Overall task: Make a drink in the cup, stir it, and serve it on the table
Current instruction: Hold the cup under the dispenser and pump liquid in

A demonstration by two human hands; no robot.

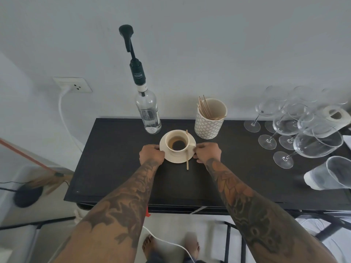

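A cream cup [177, 142] with dark drink in its bottom stands on a cream saucer [175, 159] in the middle of the black table [117, 179]. A wooden stir stick [187, 150] lies across the saucer's right side, its end reaching onto the table. My left hand [151, 153] grips the saucer's left rim. At the opposite rim, my right hand [207, 151] holds the saucer beside the cup's handle. Behind the cup stands a clear glass bottle [149, 114] with a tall black pump.
A patterned holder [209, 120] with several wooden sticks stands behind right of the cup. Several wine glasses [296, 128], a paper roll [336, 115] and stacked plastic cups [330, 174] crowd the table's right end. A white cable [65, 122] hangs from a wall socket at left.
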